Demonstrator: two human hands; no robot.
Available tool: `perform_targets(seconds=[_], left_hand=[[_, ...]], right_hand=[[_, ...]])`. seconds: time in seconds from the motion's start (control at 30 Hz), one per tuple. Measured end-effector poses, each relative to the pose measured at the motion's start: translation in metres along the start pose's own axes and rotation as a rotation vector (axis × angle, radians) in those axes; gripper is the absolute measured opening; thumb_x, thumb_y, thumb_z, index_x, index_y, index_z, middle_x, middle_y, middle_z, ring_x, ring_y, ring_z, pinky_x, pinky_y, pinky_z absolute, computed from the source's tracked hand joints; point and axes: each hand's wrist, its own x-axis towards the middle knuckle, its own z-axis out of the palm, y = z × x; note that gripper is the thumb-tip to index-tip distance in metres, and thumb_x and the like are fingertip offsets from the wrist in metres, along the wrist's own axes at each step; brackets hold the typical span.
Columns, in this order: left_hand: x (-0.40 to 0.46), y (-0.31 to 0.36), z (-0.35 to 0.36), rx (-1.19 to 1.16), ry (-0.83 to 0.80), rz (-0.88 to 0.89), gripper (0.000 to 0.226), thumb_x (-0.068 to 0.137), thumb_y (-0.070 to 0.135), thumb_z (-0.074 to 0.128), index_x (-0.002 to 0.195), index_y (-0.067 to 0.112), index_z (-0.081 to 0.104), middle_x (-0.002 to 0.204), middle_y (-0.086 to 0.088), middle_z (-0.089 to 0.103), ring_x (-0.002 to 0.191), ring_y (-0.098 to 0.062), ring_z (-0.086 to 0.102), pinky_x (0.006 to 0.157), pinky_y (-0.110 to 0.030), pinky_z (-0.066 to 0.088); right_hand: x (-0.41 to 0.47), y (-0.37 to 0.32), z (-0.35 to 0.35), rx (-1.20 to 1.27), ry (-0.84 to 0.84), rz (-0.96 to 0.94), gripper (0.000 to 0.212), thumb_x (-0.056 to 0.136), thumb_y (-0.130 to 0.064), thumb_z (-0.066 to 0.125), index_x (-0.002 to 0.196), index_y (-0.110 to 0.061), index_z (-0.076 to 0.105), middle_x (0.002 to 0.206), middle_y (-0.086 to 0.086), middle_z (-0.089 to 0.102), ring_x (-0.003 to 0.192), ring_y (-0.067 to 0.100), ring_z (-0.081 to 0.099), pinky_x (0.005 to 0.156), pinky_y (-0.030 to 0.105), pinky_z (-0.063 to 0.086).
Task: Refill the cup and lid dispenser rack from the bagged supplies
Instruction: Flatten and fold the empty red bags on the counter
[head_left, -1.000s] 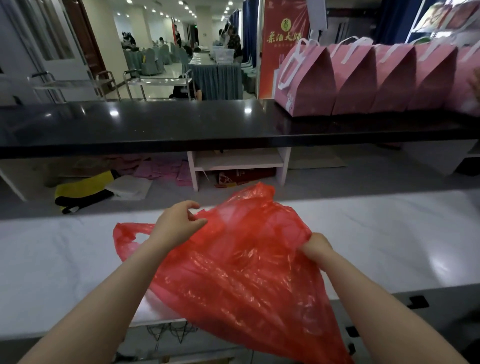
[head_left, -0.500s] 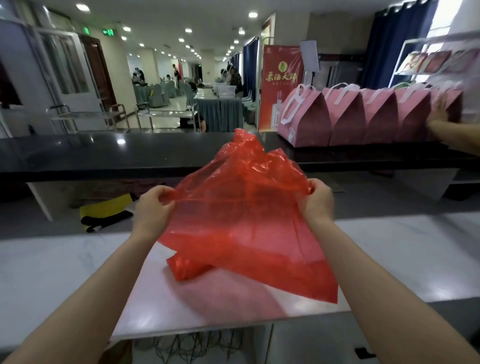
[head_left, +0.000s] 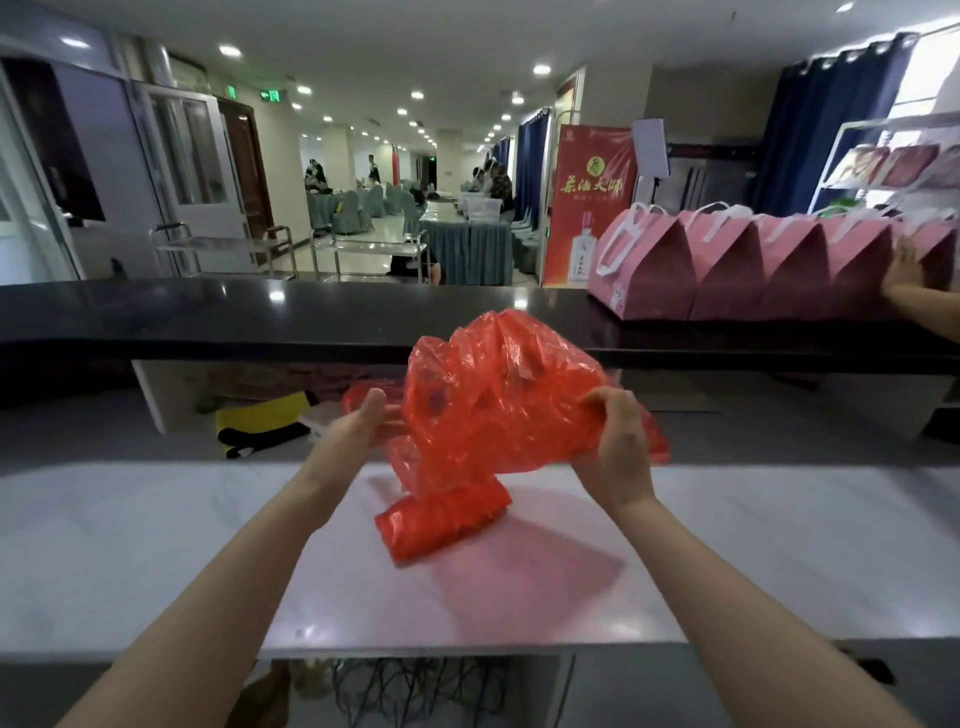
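Over the white desk our left hand and right hand each grip the red plastic bag, now bunched between them where a moment ago it was stretched flat. It looks thin, crinkled and empty, its lower end trailing on the desk, so we judge it spent. Beyond, pink gift bags line the black counter.

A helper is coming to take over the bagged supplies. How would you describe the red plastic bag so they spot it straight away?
Start at the white marble counter in the foreground, below the long black counter. Just above its middle, the left hand and right hand hold a crumpled, translucent red plastic bag, its lower end touching the marble. The pink gift bags on the black counter are stiff and handled.
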Motion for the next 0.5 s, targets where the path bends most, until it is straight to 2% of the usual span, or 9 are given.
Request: perform_targets(seconds=[0.07, 0.1, 0.17, 0.2, 0.23, 0.3, 0.4, 0.43, 0.5], left_hand=[[-0.010, -0.013, 0.010, 0.047, -0.069, -0.038, 0.088, 0.047, 0.099, 0.038, 0.095, 0.034, 0.071, 0.099, 0.017, 0.072, 0.091, 0.005, 0.064, 0.073, -0.014, 0.042], [-0.012, -0.021, 0.014, 0.096, -0.063, -0.049, 0.092, 0.048, 0.098, 0.043, 0.105, 0.031, 0.068, 0.107, 0.014, 0.069, 0.098, -0.001, 0.063, 0.073, -0.014, 0.043], [-0.016, -0.036, 0.024, 0.179, -0.031, -0.085, 0.082, 0.063, 0.076, 0.061, 0.125, 0.023, 0.054, 0.115, 0.012, 0.062, 0.105, -0.006, 0.059, 0.074, -0.013, 0.045], [-0.016, -0.043, 0.029, 0.198, -0.005, -0.101, 0.070, 0.069, 0.059, 0.071, 0.125, 0.024, 0.052, 0.113, 0.012, 0.061, 0.104, -0.006, 0.060, 0.074, -0.013, 0.047], [-0.016, -0.052, 0.035, 0.218, 0.024, -0.123, 0.062, 0.072, 0.044, 0.077, 0.125, 0.023, 0.051, 0.109, 0.010, 0.062, 0.102, -0.007, 0.061, 0.075, -0.017, 0.051], [-0.014, -0.067, 0.047, 0.231, 0.079, -0.200, 0.051, 0.077, 0.029, 0.079, 0.120, 0.018, 0.054, 0.104, 0.000, 0.065, 0.095, -0.014, 0.064, 0.076, -0.027, 0.056], [-0.013, -0.088, 0.064, 0.121, 0.113, -0.295, 0.024, 0.082, 0.016, 0.074, 0.102, 0.016, 0.060, 0.095, -0.007, 0.068, 0.090, -0.023, 0.067, 0.081, -0.040, 0.057], [-0.014, -0.094, 0.067, 0.119, 0.116, -0.297, 0.015, 0.083, 0.012, 0.072, 0.094, 0.016, 0.062, 0.092, -0.007, 0.068, 0.090, -0.024, 0.067, 0.083, -0.041, 0.056], [-0.015, -0.104, 0.072, 0.157, 0.111, -0.289, 0.008, 0.085, 0.010, 0.069, 0.084, 0.017, 0.064, 0.085, -0.003, 0.069, 0.084, -0.022, 0.066, 0.076, -0.034, 0.054]], right_hand=[[-0.018, 0.013, 0.006, -0.057, -0.139, 0.015, 0.047, 0.070, 0.004, 0.076, 0.111, 0.003, 0.055, 0.107, 0.013, 0.054, 0.099, 0.023, 0.052, 0.090, 0.023, 0.039], [-0.028, 0.020, 0.007, -0.081, -0.198, 0.023, 0.050, 0.069, 0.007, 0.075, 0.114, 0.003, 0.054, 0.111, 0.015, 0.055, 0.102, 0.025, 0.053, 0.092, 0.028, 0.041], [-0.045, 0.030, 0.007, -0.085, -0.317, 0.077, 0.053, 0.070, 0.010, 0.068, 0.120, -0.002, 0.054, 0.118, 0.011, 0.055, 0.110, 0.024, 0.053, 0.095, 0.030, 0.041], [-0.052, 0.034, 0.007, -0.083, -0.381, 0.112, 0.054, 0.071, 0.010, 0.064, 0.121, -0.006, 0.054, 0.122, 0.008, 0.055, 0.114, 0.021, 0.051, 0.098, 0.029, 0.041], [-0.058, 0.037, 0.006, -0.091, -0.435, 0.137, 0.053, 0.071, 0.010, 0.061, 0.121, -0.008, 0.056, 0.124, 0.006, 0.055, 0.118, 0.019, 0.050, 0.103, 0.030, 0.039], [-0.069, 0.041, 0.006, -0.124, -0.467, 0.151, 0.048, 0.071, 0.008, 0.060, 0.115, -0.010, 0.061, 0.121, 0.004, 0.057, 0.117, 0.017, 0.049, 0.106, 0.032, 0.039], [-0.080, 0.045, 0.006, -0.148, -0.372, 0.182, 0.030, 0.078, -0.007, 0.068, 0.107, -0.012, 0.062, 0.103, -0.003, 0.054, 0.098, 0.012, 0.051, 0.092, 0.035, 0.047], [-0.084, 0.046, 0.008, -0.150, -0.357, 0.228, 0.030, 0.080, -0.017, 0.071, 0.108, -0.014, 0.060, 0.102, -0.005, 0.052, 0.095, 0.012, 0.051, 0.089, 0.032, 0.047], [-0.093, 0.051, 0.012, -0.161, -0.386, 0.361, 0.041, 0.081, -0.034, 0.073, 0.115, -0.018, 0.055, 0.109, -0.006, 0.049, 0.100, 0.010, 0.049, 0.091, 0.027, 0.043]])
